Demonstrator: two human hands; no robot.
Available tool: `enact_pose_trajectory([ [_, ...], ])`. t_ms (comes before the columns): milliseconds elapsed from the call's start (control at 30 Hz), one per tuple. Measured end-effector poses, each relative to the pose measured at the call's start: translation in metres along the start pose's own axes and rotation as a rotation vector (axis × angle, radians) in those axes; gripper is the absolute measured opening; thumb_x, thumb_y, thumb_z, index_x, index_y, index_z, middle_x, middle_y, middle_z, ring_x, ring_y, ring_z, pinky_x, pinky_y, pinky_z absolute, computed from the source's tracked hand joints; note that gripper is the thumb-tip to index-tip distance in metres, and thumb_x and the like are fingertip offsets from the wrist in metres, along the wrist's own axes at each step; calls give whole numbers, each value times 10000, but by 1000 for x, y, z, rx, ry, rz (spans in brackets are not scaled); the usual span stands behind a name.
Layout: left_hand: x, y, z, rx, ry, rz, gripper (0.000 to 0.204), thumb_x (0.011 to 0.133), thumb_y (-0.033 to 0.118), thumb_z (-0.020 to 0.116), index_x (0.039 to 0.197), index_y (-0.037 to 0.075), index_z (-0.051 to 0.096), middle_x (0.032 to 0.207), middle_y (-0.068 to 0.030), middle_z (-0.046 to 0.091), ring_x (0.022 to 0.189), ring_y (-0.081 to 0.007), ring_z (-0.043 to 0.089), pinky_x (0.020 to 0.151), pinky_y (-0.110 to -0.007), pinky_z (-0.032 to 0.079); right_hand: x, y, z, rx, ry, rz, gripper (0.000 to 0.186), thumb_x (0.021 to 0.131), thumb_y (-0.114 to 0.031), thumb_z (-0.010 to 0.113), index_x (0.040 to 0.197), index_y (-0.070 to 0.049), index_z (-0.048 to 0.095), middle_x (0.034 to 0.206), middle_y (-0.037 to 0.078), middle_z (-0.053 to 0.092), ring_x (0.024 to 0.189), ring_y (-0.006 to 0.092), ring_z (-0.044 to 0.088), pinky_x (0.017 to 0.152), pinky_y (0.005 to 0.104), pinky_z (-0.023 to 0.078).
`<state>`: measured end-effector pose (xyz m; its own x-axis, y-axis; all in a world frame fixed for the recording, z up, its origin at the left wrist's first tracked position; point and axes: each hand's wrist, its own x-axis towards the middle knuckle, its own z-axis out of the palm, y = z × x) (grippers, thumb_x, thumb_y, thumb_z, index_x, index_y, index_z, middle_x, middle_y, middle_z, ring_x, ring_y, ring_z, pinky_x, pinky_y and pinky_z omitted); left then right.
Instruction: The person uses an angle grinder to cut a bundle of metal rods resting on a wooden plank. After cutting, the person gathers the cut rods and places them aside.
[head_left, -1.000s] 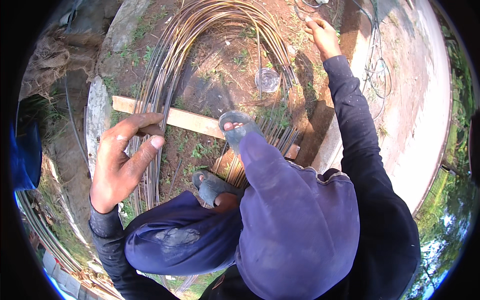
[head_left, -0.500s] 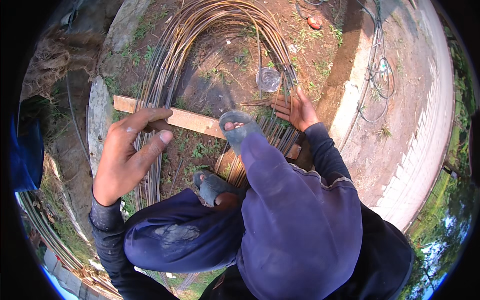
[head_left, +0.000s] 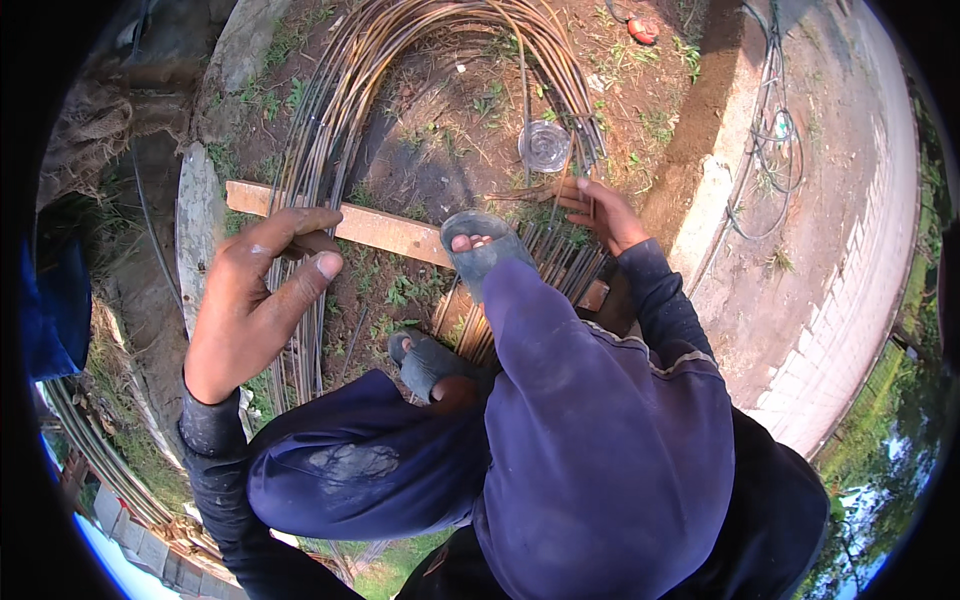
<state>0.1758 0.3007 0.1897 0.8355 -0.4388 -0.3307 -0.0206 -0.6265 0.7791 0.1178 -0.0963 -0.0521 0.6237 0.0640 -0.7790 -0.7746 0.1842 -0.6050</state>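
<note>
A thick bundle of thin rusty steel rods lies on the ground, bent into a large U. Above its left leg is my left hand, thumb apart from the bent fingers, with nothing visible between them. My right hand reaches to the right leg of the bend, fingers stretched beside a thin rod and holding nothing I can see. Crossing the left leg is a wooden plank, its right end at my sandalled foot. More straight rods run beneath that foot.
A round clear plastic container sits inside the bend. Farther off lies a small red object. To the right, a concrete kerb borders pavement with a tangled cable. Burlap sacking hangs at far left.
My right hand has turned slightly, its fingers now pointing more to the left. My left hand has barely moved. The view has shifted a little.
</note>
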Motion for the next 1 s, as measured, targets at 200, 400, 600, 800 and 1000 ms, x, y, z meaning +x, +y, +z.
enact_pose_trajectory([
  [200,4,-1,-2,39,-17,-8,319,894,114,698,1171,-28,632,966,-147,694,904,-236,676,824,-336,506,20,-61,-51,78,501,-462,577,952,-460,569,1331,-27,526,1321,103,598,1185,212,578,945,368,442],
  [400,4,-1,-2,36,-33,8,340,908,169,683,1187,-20,632,964,-129,696,911,-209,667,850,-332,494,95,-175,-29,-585,221,-444,522,906,-479,636,1205,-51,622,1148,27,640,1076,171,597,881,317,453],
  [600,-6,-9,-7,-11,3,-9,361,910,180,676,1203,-26,625,951,-119,694,899,-191,652,844,-330,485,167,-172,27,-323,-151,11,302,829,-262,760,1041,-70,663,842,89,708,664,190,683,639,348,586],
  [800,-19,-6,-4,-11,42,87,319,859,70,701,1150,-42,634,945,-163,681,891,-256,679,826,-356,509,123,-174,48,-380,4,-209,116,825,-132,693,787,-34,645,693,46,658,566,103,638,488,242,516],
  [1000,-27,-10,-7,-40,63,121,315,858,61,690,1155,-34,640,929,-152,683,869,-244,669,817,-349,506,100,-175,33,-446,24,-278,171,887,-176,663,816,-21,655,641,54,634,466,92,565,431,248,480],
])
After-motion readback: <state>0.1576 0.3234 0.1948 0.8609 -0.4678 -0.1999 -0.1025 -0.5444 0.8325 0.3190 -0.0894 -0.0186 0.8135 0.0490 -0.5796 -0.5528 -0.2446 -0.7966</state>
